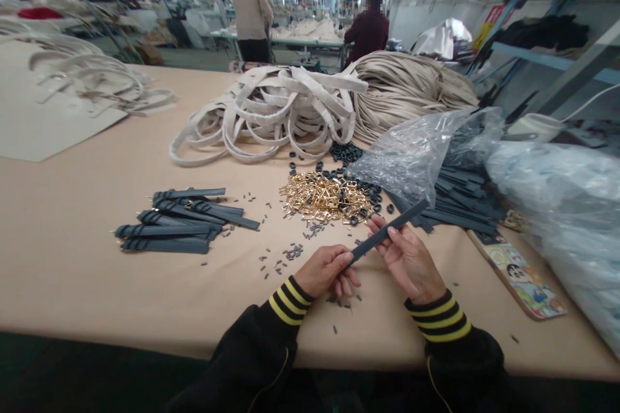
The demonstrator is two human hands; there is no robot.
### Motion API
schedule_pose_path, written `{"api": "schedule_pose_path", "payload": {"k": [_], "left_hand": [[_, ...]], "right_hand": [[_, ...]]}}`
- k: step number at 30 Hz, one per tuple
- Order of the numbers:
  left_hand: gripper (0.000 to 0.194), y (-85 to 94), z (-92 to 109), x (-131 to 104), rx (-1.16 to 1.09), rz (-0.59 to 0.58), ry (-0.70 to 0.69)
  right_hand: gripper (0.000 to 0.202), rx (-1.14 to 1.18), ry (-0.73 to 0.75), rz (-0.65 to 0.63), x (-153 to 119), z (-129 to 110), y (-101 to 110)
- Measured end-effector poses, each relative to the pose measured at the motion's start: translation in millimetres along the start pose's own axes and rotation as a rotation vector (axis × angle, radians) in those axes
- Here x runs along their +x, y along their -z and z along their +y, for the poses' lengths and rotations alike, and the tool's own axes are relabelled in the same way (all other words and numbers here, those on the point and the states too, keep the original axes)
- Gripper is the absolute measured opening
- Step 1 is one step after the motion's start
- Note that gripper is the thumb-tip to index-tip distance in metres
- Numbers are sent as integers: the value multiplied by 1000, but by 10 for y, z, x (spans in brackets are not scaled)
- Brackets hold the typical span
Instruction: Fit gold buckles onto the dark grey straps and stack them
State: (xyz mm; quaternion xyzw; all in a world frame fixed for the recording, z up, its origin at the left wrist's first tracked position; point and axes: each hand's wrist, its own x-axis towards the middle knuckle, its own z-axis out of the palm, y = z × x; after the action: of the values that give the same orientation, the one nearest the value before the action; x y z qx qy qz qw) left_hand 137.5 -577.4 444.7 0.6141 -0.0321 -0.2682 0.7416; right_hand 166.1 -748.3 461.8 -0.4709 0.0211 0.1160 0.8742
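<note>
A flat dark grey strap [371, 242] slants up to the right between my two hands, above the table. My left hand [325, 271] pinches its lower end between thumb and fingers. Further up, my right hand [407, 259] grips the same strap, with the far end sticking out past the fingers. Just beyond lies a heap of gold buckles [322, 193], with black rings [372, 197] along its right side. Small dark pieces [293, 251] are scattered near my left hand. To the left rests a stack of dark straps with buckles [179, 222].
Behind the buckles are coiled beige bands [281, 110] and a bundle of beige strips [411, 87]. Clear plastic [407, 148] partly covers more dark strips [465, 200] on the right. A cartoon-patterned phone case [520, 277] lies near a plastic bag [571, 219]. Two people stand further back.
</note>
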Motion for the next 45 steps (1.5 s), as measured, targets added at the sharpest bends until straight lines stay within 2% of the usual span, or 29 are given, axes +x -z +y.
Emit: {"api": "schedule_pose_path", "payload": {"k": [6,14,16,18,20,23,25,27,29,32,38,45], "left_hand": [[33,91,-42,43,-176,195,-40],[34,92,-32,55,-296,269,-32],[34,91,-42,58,-299,278,-33],[32,90,-47,64,-281,281,-40],[30,88,-46,70,-239,286,-51],[27,90,-43,77,-134,282,-95],[25,94,-45,77,-63,270,-132],[24,97,-47,71,-5,260,-149],[23,96,-47,65,39,267,-159],[22,84,-37,61,39,285,-186],[25,54,-3,62,2,295,-207],[20,68,-46,75,29,323,-233]], "right_hand": [[21,-29,-28,35,-95,42,88],[18,-63,-141,105,-197,50,235],[21,-187,-246,67,-248,25,260],[25,-433,-320,-28,-311,-33,256],[28,-748,-220,-119,-364,-122,204],[23,-1166,247,-131,-363,-253,63],[20,-1365,517,-143,-297,-281,-13],[24,-1509,588,-226,-206,-243,-34],[25,-1583,478,-326,-128,-167,-7],[19,-1536,270,-393,-70,-70,59],[12,-1195,28,-417,-24,0,109],[16,-769,-134,-403,-38,107,4]]}}
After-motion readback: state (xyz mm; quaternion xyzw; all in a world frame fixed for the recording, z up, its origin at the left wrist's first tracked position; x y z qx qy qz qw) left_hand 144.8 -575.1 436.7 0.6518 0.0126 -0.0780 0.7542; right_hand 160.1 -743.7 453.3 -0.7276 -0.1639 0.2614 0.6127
